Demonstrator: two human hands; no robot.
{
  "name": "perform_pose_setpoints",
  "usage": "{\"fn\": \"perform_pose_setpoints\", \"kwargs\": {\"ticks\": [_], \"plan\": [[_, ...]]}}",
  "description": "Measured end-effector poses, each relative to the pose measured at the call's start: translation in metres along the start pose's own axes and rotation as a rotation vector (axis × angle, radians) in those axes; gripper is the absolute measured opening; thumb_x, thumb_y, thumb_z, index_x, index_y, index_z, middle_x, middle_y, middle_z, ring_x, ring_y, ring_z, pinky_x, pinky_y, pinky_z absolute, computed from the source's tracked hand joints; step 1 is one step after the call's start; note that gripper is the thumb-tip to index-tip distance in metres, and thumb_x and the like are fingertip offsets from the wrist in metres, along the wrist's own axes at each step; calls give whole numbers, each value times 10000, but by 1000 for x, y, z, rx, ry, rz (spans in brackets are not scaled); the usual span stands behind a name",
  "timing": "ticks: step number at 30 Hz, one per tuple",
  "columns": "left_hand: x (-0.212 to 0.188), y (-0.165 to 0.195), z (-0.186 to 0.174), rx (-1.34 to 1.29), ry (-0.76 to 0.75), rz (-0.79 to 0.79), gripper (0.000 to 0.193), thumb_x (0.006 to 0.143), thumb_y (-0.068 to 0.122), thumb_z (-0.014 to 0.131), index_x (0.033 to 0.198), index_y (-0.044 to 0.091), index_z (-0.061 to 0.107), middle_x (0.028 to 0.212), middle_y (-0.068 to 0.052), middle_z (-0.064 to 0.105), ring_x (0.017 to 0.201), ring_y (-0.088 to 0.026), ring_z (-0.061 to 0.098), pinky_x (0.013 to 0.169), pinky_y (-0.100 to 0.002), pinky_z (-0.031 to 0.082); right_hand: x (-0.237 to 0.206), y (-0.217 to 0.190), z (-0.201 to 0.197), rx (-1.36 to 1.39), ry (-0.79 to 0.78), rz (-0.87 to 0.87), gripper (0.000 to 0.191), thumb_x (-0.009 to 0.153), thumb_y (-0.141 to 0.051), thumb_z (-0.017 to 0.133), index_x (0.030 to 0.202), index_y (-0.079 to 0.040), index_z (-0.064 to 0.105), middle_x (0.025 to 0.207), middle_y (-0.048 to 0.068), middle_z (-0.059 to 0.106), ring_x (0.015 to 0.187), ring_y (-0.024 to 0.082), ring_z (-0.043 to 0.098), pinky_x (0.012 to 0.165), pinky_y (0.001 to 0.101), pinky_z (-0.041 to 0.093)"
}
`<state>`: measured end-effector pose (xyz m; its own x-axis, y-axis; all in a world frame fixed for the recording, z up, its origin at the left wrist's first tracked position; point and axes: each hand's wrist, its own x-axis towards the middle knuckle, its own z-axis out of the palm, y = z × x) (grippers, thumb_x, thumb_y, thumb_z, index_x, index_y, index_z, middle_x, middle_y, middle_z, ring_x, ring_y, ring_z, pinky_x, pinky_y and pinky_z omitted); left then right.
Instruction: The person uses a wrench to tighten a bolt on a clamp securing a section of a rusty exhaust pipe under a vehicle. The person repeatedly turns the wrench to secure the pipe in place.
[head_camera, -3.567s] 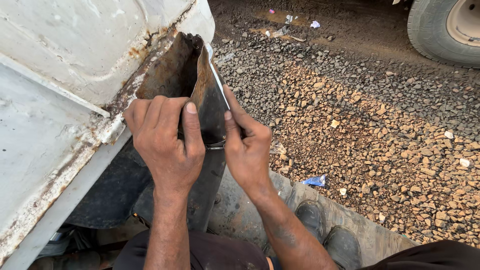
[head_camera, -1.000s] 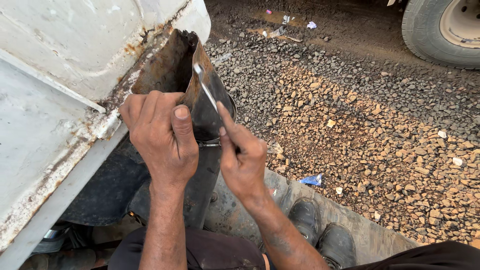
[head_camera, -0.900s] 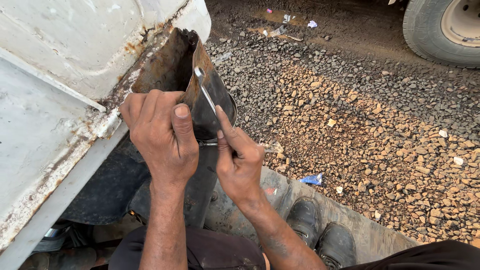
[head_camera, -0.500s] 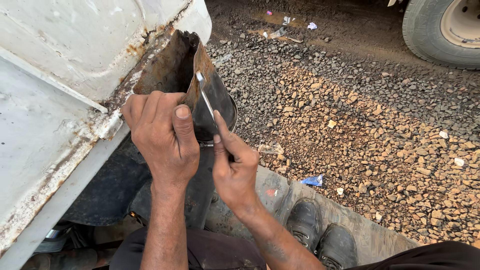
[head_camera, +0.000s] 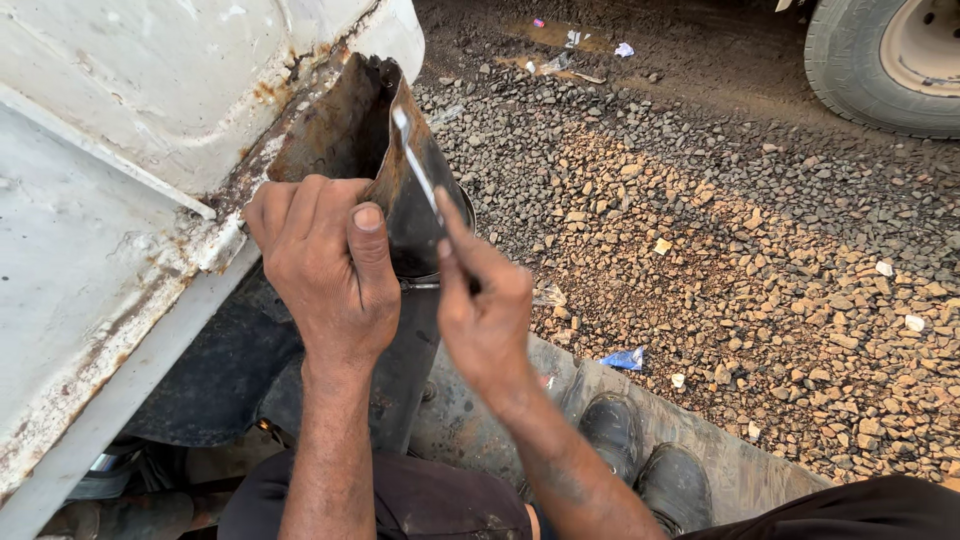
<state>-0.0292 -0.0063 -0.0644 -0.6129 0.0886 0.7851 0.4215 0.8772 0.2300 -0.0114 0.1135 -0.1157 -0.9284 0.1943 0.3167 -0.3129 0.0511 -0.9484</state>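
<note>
Right hand (head_camera: 485, 305) pinches a thin flat blade (head_camera: 418, 168) between thumb and forefinger; the blade runs up and away, lying along the torn edge of the rusty flap (head_camera: 400, 170). Left hand (head_camera: 325, 265) is closed over the flap's lower part, fingers wrapped round the far side and thumb pressed on the near face — it steadies the sheet. The flap juts from the rusted seam of the white panel (head_camera: 130, 130), above a dark curved fender (head_camera: 240, 370).

Judgement: to work this well, keep the blade flat against the metal and the strokes short, with the left hand bracing close by so the thin sheet does not flex. The flap's rim is ragged and sharp; the left thumb sits near it.

Room: the panel closes off the left side. To the right it is open — gravel (head_camera: 720, 260), a concrete kerb (head_camera: 700, 450) with the person's black shoes (head_camera: 645, 460) on it, and a tyre (head_camera: 890, 60) well apart.
</note>
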Motion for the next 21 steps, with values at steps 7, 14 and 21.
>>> {"fn": "perform_pose_setpoints", "kwargs": {"ticks": [7, 14, 21], "plan": [[0, -1, 1, 12, 10, 22, 620, 1261, 495, 264, 971, 99, 643, 824, -14, 504, 891, -215, 454, 988, -401, 373, 2, -2, 1, -27, 40, -123, 396, 1056, -33, 611, 1437, -136, 643, 698, -27, 590, 571, 38, 458, 487, 258, 380], [-1, -1, -1, 2, 5, 12, 582, 1245, 475, 257, 1004, 112, 642, 863, -15, 499, 868, -214, 440, 974, -400, 376, 21, 3, -7, -115, -24, -11, 373, 1038, -58, 601, 1400, -128, 656, 620, -12, 626, 483, 40, 449, 415, 242, 338], [0, -1, -3, 9, 4, 15, 580, 1237, 478, 258, 995, 114, 640, 853, -12, 497, 903, -225, 446, 975, -403, 374, 14, 0, -1, 10, -16, -12, 384, 1034, -60, 598, 1407, -143, 642, 660, -23, 660, 482, 34, 454, 416, 228, 340]]}}
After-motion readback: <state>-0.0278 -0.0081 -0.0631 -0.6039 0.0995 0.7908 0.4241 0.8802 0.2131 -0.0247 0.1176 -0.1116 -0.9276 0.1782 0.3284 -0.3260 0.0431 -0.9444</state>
